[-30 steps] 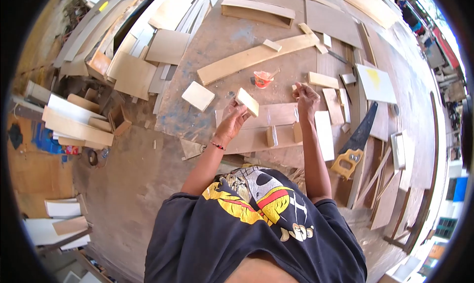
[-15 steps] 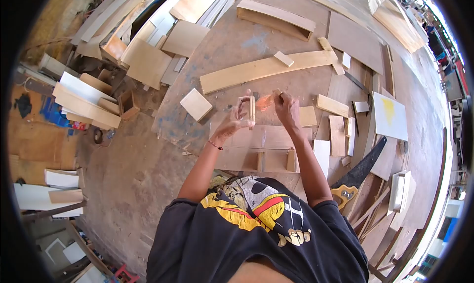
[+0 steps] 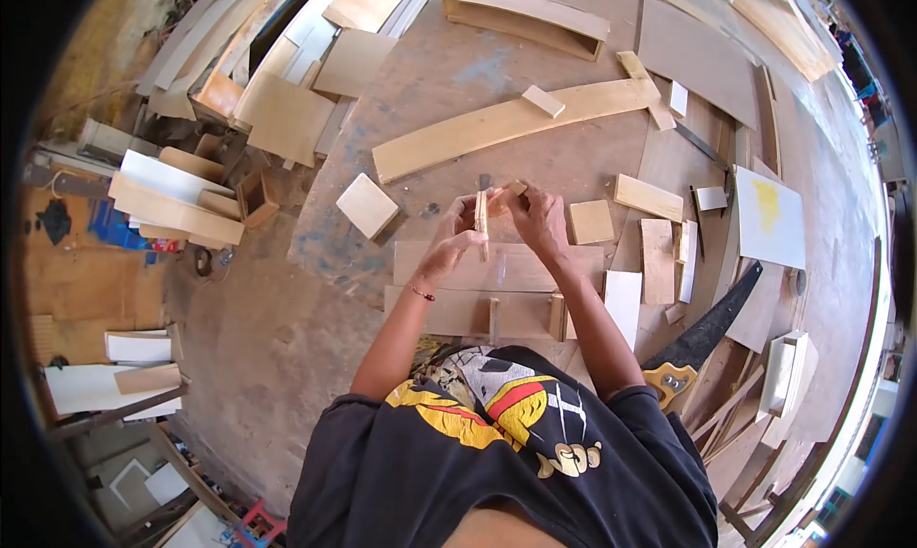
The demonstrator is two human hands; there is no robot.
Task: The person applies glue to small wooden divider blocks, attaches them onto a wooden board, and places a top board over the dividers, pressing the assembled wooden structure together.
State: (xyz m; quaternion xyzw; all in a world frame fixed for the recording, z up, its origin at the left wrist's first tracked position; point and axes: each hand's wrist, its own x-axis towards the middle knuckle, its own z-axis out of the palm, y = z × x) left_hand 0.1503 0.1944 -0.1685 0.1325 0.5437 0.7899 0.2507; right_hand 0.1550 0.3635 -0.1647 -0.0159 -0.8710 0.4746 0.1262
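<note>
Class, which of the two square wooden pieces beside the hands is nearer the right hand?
The square piece just right of the right hand; the other square lies left of the left hand.

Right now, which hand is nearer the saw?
Right. The right hand is up and left of the saw in view; the left hand is farther left.

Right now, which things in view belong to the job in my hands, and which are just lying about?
Likely in the job:
Thin pale wooden block, edge-on in your left hand
Small orange container, partly hidden beside your right hand

Apparently just lying about:
Black-bladed handsaw with yellow handle
White rectangular panel with yellow stain
Long tan wooden box
</note>
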